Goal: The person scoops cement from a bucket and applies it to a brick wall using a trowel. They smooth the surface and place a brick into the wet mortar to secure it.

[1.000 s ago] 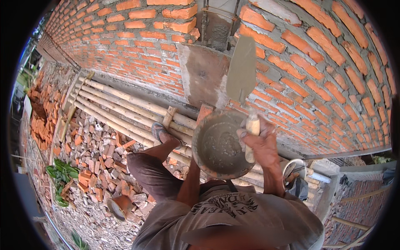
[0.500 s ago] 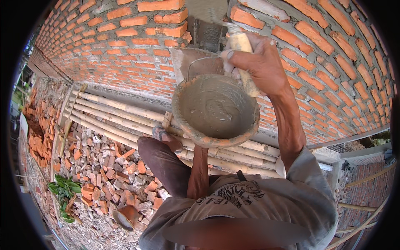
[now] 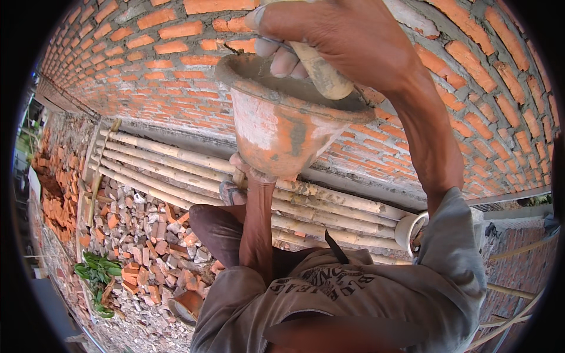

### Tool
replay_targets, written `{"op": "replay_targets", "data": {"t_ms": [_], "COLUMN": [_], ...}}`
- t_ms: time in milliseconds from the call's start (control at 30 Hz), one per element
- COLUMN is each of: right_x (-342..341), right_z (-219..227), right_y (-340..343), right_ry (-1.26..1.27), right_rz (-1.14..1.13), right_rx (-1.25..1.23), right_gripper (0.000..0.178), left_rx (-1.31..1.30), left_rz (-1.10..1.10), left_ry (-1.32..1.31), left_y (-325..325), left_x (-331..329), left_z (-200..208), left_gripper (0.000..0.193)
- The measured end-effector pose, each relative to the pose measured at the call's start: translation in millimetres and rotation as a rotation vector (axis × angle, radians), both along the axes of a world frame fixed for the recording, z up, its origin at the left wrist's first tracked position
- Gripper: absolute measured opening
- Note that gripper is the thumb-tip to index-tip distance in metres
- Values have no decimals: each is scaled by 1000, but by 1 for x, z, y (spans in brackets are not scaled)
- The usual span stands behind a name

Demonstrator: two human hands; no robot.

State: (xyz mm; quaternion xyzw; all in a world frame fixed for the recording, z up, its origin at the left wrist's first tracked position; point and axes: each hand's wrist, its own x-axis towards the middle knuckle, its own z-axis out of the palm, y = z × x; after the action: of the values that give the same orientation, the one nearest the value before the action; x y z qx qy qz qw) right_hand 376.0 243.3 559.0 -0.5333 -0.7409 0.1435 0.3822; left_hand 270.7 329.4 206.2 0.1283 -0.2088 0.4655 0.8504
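My right hand (image 3: 347, 38) is wrapped round the pale, mortar-stained handle (image 3: 323, 73) of a trowel, high over an orange bucket (image 3: 276, 126). The trowel's blade is out of sight past the top of the picture. The bucket tilts toward the wall, its outer side smeared with dried grey and white mortar. Wet grey mortar coats its inside, largely hidden by the rim and my right hand. From below, my left hand (image 3: 252, 170) holds up the bucket's base, most of its fingers hidden behind it.
A brick wall (image 3: 194, 88) with rough grey joints rises in front. Bamboo poles (image 3: 159, 156) run along its foot as a platform. Below lie broken bricks (image 3: 153, 229), a leafy green plant (image 3: 97, 270) and another orange bucket (image 3: 187, 306). A whitish container (image 3: 406, 232) stands by my right elbow.
My left hand has raised the bucket and tipped it toward the wall, so its outer side now shows. My right hand has moved up with the trowel, whose blade end has left the picture.
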Motion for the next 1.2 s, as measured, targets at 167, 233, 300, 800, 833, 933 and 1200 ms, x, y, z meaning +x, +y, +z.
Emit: {"op": "replay_targets", "data": {"t_ms": [167, 233, 300, 800, 833, 933, 1200], "right_x": [5, -5, -7, -29, -27, -9, 92], "right_z": [-24, -44, -55, -96, -97, -92, -24], "right_y": [31, 33, 28, 12, 13, 15, 12], "right_ry": [-146, -271, -288, -1074, -1038, -908, -575], "right_rz": [-26, -187, -145, -63, -100, -2, -210], "right_rx": [-43, 5, 127, 552, 568, 373, 32], "right_gripper": [35, 43, 36, 51, 49, 41, 52], "left_rx": [-190, -320, -312, -122, -106, -62, 94], "left_rz": [154, 249, 166, -27, -34, -60, -54], "left_ry": [162, 294, 224, -4, -15, -51, -97], "left_y": [7, 5, 12, 23, 24, 27, 46], "left_x": [1, 2, 0, -1, -1, -1, 0], "left_z": [-6, -17, -28, -42, -42, -46, -58], "left_gripper": [97, 106, 107, 96, 95, 94, 93]}}
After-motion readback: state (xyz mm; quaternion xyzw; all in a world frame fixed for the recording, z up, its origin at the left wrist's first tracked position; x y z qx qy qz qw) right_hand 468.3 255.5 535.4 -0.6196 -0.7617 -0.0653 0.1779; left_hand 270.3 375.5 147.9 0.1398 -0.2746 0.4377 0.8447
